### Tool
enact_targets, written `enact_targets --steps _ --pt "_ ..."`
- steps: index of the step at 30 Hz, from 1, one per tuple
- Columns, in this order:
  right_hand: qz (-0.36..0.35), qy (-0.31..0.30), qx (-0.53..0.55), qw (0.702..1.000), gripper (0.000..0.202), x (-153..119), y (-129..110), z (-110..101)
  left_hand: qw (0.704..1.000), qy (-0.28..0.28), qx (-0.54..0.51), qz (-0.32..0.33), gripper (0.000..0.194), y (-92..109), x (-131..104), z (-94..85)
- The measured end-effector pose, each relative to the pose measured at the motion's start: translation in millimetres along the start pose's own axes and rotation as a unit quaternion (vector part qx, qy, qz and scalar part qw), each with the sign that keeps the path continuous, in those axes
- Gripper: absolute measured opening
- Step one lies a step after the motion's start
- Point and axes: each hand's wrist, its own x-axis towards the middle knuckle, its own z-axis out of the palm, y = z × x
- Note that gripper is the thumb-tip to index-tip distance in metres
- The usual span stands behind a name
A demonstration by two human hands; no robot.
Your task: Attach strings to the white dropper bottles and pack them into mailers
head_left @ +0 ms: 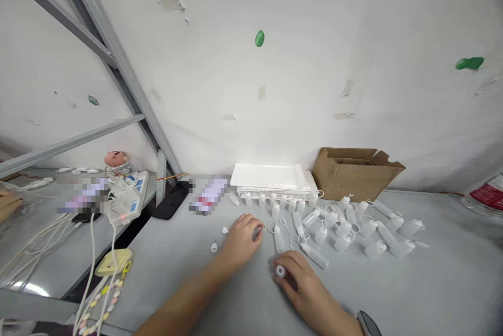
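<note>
My right hand (301,281) is closed around a small white bottle (280,271), whose round open top faces the camera. Up and to the left, my left hand (242,239) has its thumb and fingertips curled together; what they hold, if anything, is too small to make out. Two small white caps lie left of it, one upper cap (225,230) and one lower cap (214,247). Between and beyond my hands, several translucent bottles with looped caps stand or lie on the grey table (176,273), among them a lying bottle (314,256).
Behind the bottles are a stack of white packets (271,176) and an open cardboard box (349,179). At the left lie a black phone (173,201), a power strip (131,202), cables and a yellow case (113,262). Another person's hand (8,204) shows at the left edge.
</note>
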Motion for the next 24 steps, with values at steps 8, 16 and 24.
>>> enact_targets --steps 8,16,24 --pt "0.094 0.029 0.093 0.991 0.016 6 -9 -11 0.895 -0.017 -0.409 -0.176 0.015 25 -1 -11.3" --pt "0.108 0.076 0.041 0.99 0.024 10 -10 -13 0.842 -0.054 -0.496 -0.205 0.017 39 -10 -12.5" --pt "0.094 0.087 -0.01 0.992 0.022 10 -8 -13 0.827 -0.041 -0.526 -0.191 0.019 41 -12 -8.5"
